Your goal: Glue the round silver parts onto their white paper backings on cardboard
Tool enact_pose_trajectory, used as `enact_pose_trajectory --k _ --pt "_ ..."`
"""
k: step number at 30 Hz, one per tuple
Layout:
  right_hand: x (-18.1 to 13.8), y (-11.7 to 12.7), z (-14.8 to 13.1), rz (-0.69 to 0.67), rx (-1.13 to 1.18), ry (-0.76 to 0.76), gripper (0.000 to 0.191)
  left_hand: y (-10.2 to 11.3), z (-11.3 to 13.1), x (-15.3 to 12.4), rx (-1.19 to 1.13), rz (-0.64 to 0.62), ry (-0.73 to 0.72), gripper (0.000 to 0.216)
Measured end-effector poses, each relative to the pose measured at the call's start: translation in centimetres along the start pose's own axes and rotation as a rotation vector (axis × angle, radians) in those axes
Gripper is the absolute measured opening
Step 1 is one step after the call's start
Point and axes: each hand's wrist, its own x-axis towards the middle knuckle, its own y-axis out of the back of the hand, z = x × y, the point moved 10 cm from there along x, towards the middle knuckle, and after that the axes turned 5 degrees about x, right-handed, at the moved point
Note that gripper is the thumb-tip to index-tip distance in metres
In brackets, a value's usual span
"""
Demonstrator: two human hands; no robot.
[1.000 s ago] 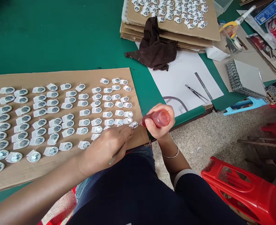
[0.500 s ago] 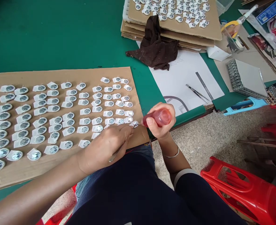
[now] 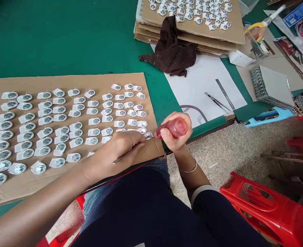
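Note:
My left hand [image 3: 115,154] is closed on a thin metal tool [image 3: 127,153] whose tip reaches a small round silver part [image 3: 148,134] at the near right corner of a cardboard sheet [image 3: 71,80]. My right hand [image 3: 176,132] grips a small red bottle [image 3: 172,128], its nozzle pointing left at that same part. Several rows of like silver parts on white tabs [image 3: 61,120] cover the cardboard.
A green table [image 3: 64,34] carries a brown cloth [image 3: 173,51], stacked cardboard [image 3: 192,32] with more parts, white paper with tweezers [image 3: 216,102], a metal block [image 3: 271,85] and a blue tool [image 3: 268,116]. A red plastic stool [image 3: 270,209] stands at lower right.
My left hand has turned and shifted slightly left, so the metal tool lies flatter. The right hand and bottle have hardly moved.

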Motion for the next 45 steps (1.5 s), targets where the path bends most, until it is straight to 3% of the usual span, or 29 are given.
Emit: enact_pose_trajectory --k 10,25,33,45 --pt "-0.1 -0.3 -0.1 -0.006 0.06 -0.007 0.028 0.3 -1.5 0.0 -0.094 0.03 0.069 0.017" --pt "-0.3 -0.5 -0.1 -0.022 0.04 0.007 0.029 -0.1 -1.8 -0.2 -0.149 -0.003 0.1 0.018" --pt "-0.1 -0.5 -0.4 -0.021 0.159 0.04 0.034 0.1 -1.7 -0.2 -0.134 0.008 0.083 0.02" --pt "-0.2 -0.2 0.0 -0.017 0.078 0.0 0.029 0.0 -1.9 -0.2 -0.14 0.018 0.076 0.019"
